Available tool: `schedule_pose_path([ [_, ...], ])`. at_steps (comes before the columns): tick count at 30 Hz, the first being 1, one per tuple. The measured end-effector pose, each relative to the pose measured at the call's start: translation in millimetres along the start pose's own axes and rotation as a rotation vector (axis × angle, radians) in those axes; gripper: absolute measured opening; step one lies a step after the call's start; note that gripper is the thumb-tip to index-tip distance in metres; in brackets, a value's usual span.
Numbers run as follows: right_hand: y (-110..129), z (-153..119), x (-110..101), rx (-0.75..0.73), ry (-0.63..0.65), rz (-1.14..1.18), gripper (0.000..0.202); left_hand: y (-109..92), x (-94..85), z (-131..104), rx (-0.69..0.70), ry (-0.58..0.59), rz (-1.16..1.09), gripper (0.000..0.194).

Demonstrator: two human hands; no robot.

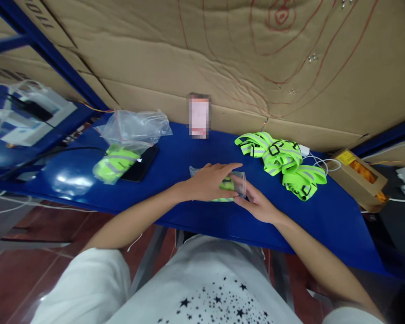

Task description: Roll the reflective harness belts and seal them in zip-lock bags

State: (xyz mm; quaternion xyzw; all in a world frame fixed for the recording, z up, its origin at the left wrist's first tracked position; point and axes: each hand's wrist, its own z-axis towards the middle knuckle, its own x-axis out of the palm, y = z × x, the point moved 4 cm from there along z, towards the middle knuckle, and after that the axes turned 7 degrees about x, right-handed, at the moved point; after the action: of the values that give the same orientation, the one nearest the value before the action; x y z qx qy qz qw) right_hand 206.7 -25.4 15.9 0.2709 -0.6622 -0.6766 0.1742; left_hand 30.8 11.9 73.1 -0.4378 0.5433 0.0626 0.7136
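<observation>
One small clear plastic bag holding a folded neon-yellow reflective strap (pixel 230 185) lies on the blue surface (pixel 189 157), near its front edge. The left hand (pixel 209 182) lies flat over the bag, fingers (pixel 231 167) extended and pressing down. The right hand (pixel 256 202) grips the bag's right end, thumb and fingers pinched on the plastic. Right of the bag sits one loose pile of neon-yellow reflective straps with black buckles (pixel 283 164); how many it contains cannot be told. Left of the bag lie one bagged yellow strap (pixel 114 164), one black phone (pixel 140 164) and one heap of empty clear bags (pixel 135 126). Far right of the bag stands one brown cardboard box (pixel 359 177).
</observation>
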Motion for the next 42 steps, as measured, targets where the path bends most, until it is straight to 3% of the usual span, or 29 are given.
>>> schedule_pose_path([
  [3,5,-1,-2,-0.007,-0.014,-0.023,0.045,8,-7.8,2,0.034,0.088,-0.283,0.084],
  [6,3,1,-5,0.003,-0.071,-0.073,0.039,24,-9.0,8,0.053,0.153,-0.535,0.068],
  [10,3,2,-12,-0.017,-0.159,-0.13,0.03,39,0.6,13,0.047,0.162,-0.763,0.048],
  [13,9,2,-19,-0.083,-0.257,-0.225,0.012,45,3.8,10,0.063,0.123,-0.887,0.038],
  [19,10,4,-26,-0.067,-0.317,-0.287,0.029,56,8.2,5,-0.01,0.055,-1.036,0.033],
  [25,8,6,-31,-0.053,-0.363,-0.284,0.036,56,8.1,6,-0.071,-0.08,-1.194,0.048],
  [28,8,6,-33,-0.014,-0.344,-0.245,0.032,53,7.4,5,-0.115,-0.066,-1.215,0.069],
  [30,7,6,-35,0.053,-0.343,-0.162,0.028,49,10.4,5,-0.152,-0.044,-1.232,0.084],
  [33,7,5,-33,0.093,-0.334,-0.083,0.043,40,21.3,5,-0.184,0.023,-1.221,0.097],
  [35,7,5,-28,0.094,-0.275,-0.09,0.047,34,31.1,4,-0.185,0.106,-1.188,0.098],
  [39,-1,7,-18,0.17,-0.128,-0.118,0.034,26,44.6,3,-0.149,0.248,-1.135,0.099],
  [42,-4,7,-17,0.162,-0.156,-0.146,0.031,28,45.5,3,-0.144,0.287,-1.116,0.092],
])
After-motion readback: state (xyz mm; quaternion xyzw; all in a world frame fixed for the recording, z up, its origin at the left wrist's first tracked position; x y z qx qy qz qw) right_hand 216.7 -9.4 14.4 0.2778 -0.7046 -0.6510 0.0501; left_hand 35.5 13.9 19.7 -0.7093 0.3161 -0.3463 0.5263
